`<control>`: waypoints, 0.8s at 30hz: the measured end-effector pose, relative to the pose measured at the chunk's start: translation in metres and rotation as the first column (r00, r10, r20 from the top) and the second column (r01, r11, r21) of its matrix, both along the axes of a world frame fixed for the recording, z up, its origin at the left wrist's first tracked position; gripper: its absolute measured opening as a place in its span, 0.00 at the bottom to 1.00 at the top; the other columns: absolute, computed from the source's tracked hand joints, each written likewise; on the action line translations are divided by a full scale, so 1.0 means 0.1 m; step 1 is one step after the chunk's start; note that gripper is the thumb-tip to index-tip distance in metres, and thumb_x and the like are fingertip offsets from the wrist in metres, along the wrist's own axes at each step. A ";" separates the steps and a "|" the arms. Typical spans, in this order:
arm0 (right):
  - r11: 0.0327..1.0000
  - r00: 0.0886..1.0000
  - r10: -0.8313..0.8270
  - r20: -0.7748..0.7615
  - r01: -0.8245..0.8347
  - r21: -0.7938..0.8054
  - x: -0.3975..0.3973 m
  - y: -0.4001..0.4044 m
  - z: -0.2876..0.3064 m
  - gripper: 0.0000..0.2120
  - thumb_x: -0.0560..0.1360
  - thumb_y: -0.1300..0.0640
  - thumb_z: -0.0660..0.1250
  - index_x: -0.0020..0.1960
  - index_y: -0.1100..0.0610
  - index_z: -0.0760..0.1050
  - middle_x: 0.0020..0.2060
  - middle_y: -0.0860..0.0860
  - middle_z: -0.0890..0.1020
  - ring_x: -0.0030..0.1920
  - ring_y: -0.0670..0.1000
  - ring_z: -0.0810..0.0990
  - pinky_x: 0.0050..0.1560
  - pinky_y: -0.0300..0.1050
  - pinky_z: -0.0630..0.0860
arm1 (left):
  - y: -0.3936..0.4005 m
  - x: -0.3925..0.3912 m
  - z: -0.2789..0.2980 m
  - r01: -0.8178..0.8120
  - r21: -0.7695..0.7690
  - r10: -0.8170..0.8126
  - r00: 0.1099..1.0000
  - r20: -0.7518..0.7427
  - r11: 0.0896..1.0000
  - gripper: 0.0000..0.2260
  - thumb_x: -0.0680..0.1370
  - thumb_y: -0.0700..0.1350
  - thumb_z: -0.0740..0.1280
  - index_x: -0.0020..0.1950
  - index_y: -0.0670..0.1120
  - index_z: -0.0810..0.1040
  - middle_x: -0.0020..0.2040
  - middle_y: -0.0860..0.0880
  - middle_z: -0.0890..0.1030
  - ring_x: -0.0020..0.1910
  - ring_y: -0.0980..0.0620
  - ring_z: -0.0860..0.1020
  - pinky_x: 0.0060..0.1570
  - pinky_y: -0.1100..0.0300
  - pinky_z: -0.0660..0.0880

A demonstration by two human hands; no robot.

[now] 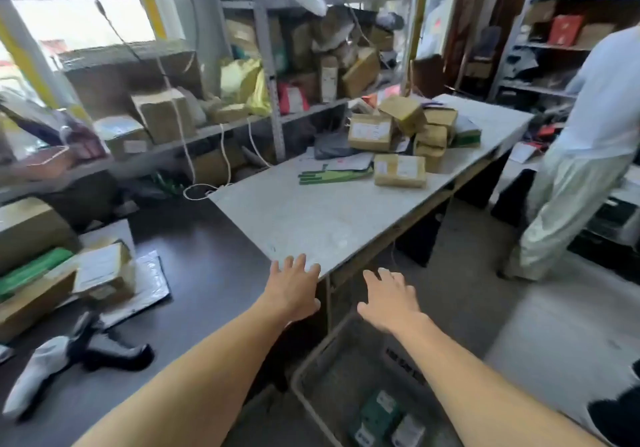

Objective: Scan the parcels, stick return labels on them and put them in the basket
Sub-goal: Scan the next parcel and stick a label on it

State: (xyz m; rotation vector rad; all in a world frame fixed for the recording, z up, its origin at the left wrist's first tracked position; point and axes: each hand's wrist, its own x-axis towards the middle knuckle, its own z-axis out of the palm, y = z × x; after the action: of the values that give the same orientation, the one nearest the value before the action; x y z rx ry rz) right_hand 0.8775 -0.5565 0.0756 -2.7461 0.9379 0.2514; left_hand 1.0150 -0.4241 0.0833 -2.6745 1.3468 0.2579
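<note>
Reaching out, both hands empty, fingers spread: left hand over near corner of bench, right hand above basket. Parcels piled at far end of bench, well apart from hands. Guessing taped cardboard: stiff, lightish, bit slick, so grab by opposite side faces. Couple of small packs in basket already. Scanner on dark counter, left.

The counter is pale grey, its parcels brown with white labels. A green-and-white striped mailer lies there. The scanner is black and white, on a dark brown desk
</note>
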 end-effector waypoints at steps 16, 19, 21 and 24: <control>0.737 0.730 0.675 0.109 -0.664 -0.124 1.98 3.48 0.93 0.27 0.75 0.37 0.63 0.69 0.51 0.70 0.67 0.54 0.74 0.69 0.59 0.67 0.63 0.57 0.69 | 4.59 0.67 0.86 -0.819 -0.094 0.814 0.573 -0.097 0.566 0.28 0.76 0.56 0.66 0.74 0.51 0.65 0.72 0.43 0.64 0.71 0.39 0.64 0.66 0.40 0.65; 0.747 0.741 0.664 0.096 -0.656 -0.106 2.19 3.73 0.84 0.26 0.75 0.40 0.63 0.68 0.53 0.70 0.66 0.55 0.74 0.67 0.59 0.69 0.62 0.55 0.70 | 4.94 0.80 0.76 -0.841 -0.060 0.833 0.541 -0.120 0.538 0.30 0.77 0.57 0.66 0.77 0.50 0.62 0.74 0.43 0.63 0.72 0.38 0.63 0.67 0.40 0.65; 0.755 0.752 0.655 0.068 -0.650 -0.088 2.30 3.82 0.78 0.25 0.75 0.42 0.62 0.68 0.53 0.70 0.66 0.56 0.74 0.67 0.59 0.70 0.62 0.55 0.70 | 5.05 0.89 0.67 -0.845 -0.035 0.834 0.533 -0.141 0.534 0.31 0.78 0.57 0.66 0.78 0.50 0.60 0.74 0.43 0.62 0.72 0.38 0.62 0.67 0.40 0.65; 0.780 0.779 0.626 0.042 -0.624 -0.053 2.49 3.87 0.71 0.24 0.75 0.43 0.62 0.67 0.53 0.70 0.64 0.56 0.75 0.66 0.59 0.70 0.61 0.55 0.71 | 5.09 1.10 0.55 -0.829 -0.034 0.816 0.555 -0.162 0.558 0.34 0.77 0.56 0.66 0.79 0.52 0.56 0.75 0.43 0.62 0.72 0.39 0.63 0.67 0.40 0.66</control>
State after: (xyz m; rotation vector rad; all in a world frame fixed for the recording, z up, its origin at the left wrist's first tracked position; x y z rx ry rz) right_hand 1.1266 -0.1696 0.1463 -2.9875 -0.0311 0.2583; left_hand 1.1249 0.0845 0.1381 -3.2215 -0.0407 0.4563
